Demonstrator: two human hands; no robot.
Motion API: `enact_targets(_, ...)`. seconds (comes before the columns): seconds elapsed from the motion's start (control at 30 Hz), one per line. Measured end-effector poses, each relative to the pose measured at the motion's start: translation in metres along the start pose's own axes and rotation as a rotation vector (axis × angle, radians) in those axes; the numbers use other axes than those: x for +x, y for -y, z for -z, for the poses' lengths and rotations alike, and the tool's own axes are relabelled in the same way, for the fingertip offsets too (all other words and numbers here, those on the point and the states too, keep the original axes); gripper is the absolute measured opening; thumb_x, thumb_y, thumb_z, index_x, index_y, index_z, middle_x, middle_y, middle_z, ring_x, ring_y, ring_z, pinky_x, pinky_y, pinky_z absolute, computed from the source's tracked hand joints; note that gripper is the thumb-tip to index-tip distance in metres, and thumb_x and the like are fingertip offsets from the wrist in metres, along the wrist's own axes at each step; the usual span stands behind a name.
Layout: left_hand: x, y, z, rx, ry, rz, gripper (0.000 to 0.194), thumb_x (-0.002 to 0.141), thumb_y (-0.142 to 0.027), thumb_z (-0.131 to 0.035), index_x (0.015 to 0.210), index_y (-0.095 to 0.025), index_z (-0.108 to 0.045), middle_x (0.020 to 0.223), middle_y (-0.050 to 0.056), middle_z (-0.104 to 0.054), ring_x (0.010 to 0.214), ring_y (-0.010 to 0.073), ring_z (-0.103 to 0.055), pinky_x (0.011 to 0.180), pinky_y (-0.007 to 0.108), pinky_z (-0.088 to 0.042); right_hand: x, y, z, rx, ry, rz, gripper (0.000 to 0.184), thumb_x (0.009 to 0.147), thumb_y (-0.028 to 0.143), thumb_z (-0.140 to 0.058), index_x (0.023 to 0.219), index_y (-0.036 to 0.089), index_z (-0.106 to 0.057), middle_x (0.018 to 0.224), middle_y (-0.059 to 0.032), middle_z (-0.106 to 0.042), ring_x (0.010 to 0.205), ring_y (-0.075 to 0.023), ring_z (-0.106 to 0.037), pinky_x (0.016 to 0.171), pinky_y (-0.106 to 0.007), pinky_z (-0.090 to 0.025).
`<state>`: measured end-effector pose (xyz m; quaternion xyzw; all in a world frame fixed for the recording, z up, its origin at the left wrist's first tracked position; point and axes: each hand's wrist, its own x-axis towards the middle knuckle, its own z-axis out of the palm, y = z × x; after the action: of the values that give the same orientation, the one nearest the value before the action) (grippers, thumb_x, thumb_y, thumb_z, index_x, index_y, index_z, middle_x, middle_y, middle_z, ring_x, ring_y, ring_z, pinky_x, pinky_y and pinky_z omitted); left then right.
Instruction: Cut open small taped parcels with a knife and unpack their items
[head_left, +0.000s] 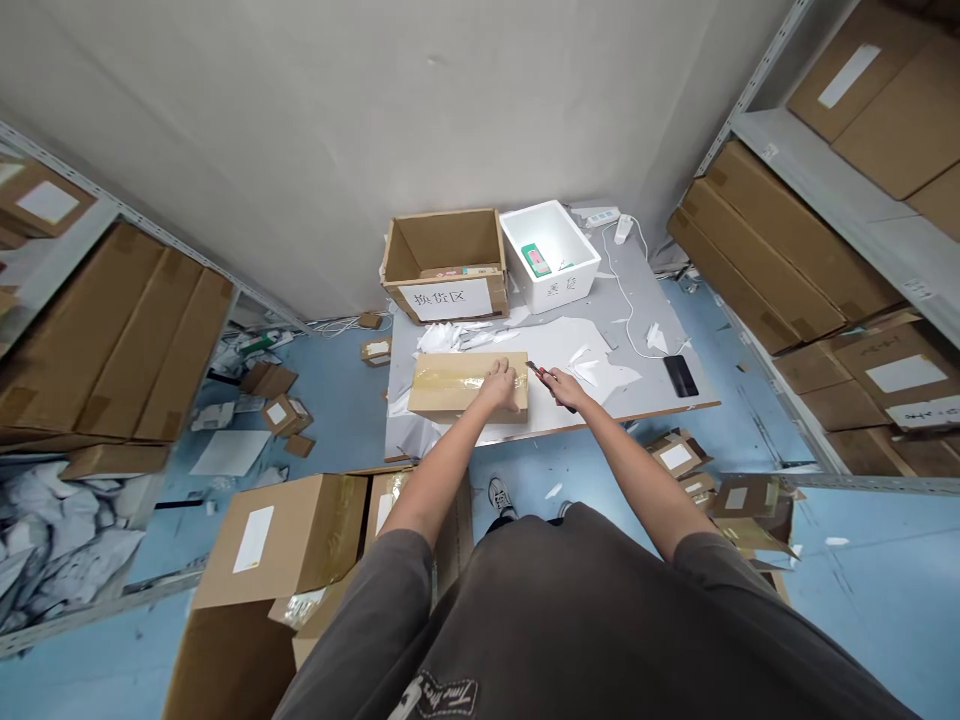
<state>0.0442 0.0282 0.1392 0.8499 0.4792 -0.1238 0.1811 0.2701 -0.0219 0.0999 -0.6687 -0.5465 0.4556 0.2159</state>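
Observation:
A closed cardboard box (pixel 442 385) with shiny clear tape along its top lies near the front of the table (pixel 637 310). My left hand (pixel 499 386) rests on the right part of its lid, fingers spread and pressing flat. Just right of the box, my right hand (pixel 564 388) is wrapped round a red and black utility knife (pixel 541 374). The knife's tip points up and left, close to the box's right end. Torn white paper (pixel 585 365) lies on the table beyond the knife.
Behind the box stand an open carton (pixel 442 240) and a white foam box (pixel 551 255). A phone (pixel 680 376) with a white cable lies at the table's right. Shelves of cartons (pixel 780 240) flank both sides. Large cartons (pixel 277 535) stand at front left.

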Motion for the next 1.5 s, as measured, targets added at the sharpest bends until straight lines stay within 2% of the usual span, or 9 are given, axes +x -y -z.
enact_targets(0.2,0.007,0.001,-0.001,-0.072,0.051,0.036,0.113,0.052,-0.044,-0.106,0.146,-0.018,-0.05,0.18,0.028,-0.017,0.168,0.0448,-0.018,0.132,0.054,-0.031,-0.014,-0.002,0.026,-0.381,0.02,0.13,0.029,0.109,0.048,-0.055,0.106,0.025,-0.072,0.089,-0.0077,-0.075,0.086,-0.0259,-0.069,0.072,-0.028,-0.041)
enact_targets(0.57,0.002,0.001,0.001,-0.083,0.029,0.015,0.111,0.052,-0.043,-0.106,0.145,-0.015,-0.052,0.179,0.029,-0.02,0.167,0.0438,-0.021,0.131,0.051,-0.033,0.005,0.01,0.024,-0.483,0.059,0.17,0.03,0.105,0.051,-0.065,0.099,0.024,-0.074,0.088,-0.0123,-0.076,0.094,-0.0311,-0.071,0.076,-0.032,-0.043)
enact_targets(0.77,0.005,0.003,-0.001,-0.068,0.027,0.001,0.122,0.047,-0.046,-0.107,0.149,-0.017,-0.047,0.178,0.029,-0.022,0.166,0.0465,-0.022,0.13,0.052,-0.033,0.0,0.009,0.031,-0.347,0.141,0.125,0.032,0.106,0.049,-0.059,0.092,0.023,-0.071,0.072,-0.006,-0.068,0.068,-0.0227,-0.065,0.064,-0.029,-0.041)
enact_targets(0.9,0.006,0.004,-0.002,-0.07,-0.009,-0.025,0.117,0.048,-0.046,-0.106,0.146,-0.017,-0.049,0.172,0.027,-0.036,0.162,0.0453,-0.033,0.127,0.049,-0.037,-0.007,0.008,0.017,-0.059,0.278,-0.002,0.038,0.099,0.059,-0.066,0.086,0.023,-0.066,0.054,0.0024,-0.055,0.042,-0.0149,-0.049,0.049,-0.027,-0.039)
enact_targets(1.03,0.005,0.004,-0.001,-0.083,-0.022,-0.04,0.107,0.051,-0.044,-0.105,0.14,-0.019,-0.051,0.165,0.024,-0.046,0.157,0.0421,-0.042,0.124,0.046,-0.041,-0.019,0.005,0.002,0.125,0.357,-0.083,0.042,0.094,0.063,-0.072,0.081,0.025,-0.061,0.048,0.0051,-0.051,0.034,-0.0136,-0.043,0.04,-0.026,-0.035)
enact_targets(1.17,0.001,0.009,0.001,-0.138,-0.035,-0.061,0.105,0.053,-0.043,-0.104,0.142,-0.02,-0.054,0.167,0.022,-0.046,0.159,0.0414,-0.039,0.127,0.046,-0.039,-0.032,-0.002,0.008,0.124,0.316,-0.079,0.039,0.099,0.06,-0.066,0.084,0.025,-0.06,0.049,0.0046,-0.053,0.035,-0.0145,-0.045,0.041,-0.026,-0.035)
enact_targets(1.33,0.002,0.03,0.017,-0.224,-0.113,-0.079,0.071,0.091,-0.043,-0.076,0.155,-0.027,-0.05,0.156,0.011,-0.061,0.141,0.0306,-0.06,0.119,0.041,-0.048,-0.039,-0.006,0.03,0.013,0.153,-0.035,0.036,0.107,0.056,-0.055,0.09,0.025,-0.06,0.059,0.0045,-0.059,0.041,-0.014,-0.052,0.05,-0.026,-0.042)
enact_targets(1.43,0.015,0.035,0.032,-0.081,-0.089,-0.03,0.071,0.084,-0.035,-0.08,0.15,-0.03,-0.056,0.162,0.009,-0.056,0.147,0.0328,-0.052,0.121,0.043,-0.046,-0.041,-0.004,0.033,-0.003,0.108,-0.011,0.037,0.111,0.053,-0.044,0.09,0.025,-0.057,0.061,0.0053,-0.058,0.043,-0.014,-0.055,0.052,-0.025,-0.043)
enact_targets(1.5,0.028,0.031,0.04,-0.003,0.013,-0.038,0.079,0.073,-0.031,-0.087,0.146,-0.029,-0.057,0.162,0.01,-0.054,0.147,0.0351,-0.052,0.121,0.045,-0.046,-0.041,-0.002,0.03,-0.011,0.099,0.006,0.036,0.112,0.051,-0.043,0.091,0.025,-0.057,0.062,0.0059,-0.058,0.045,-0.0136,-0.056,0.052,-0.024,-0.043)
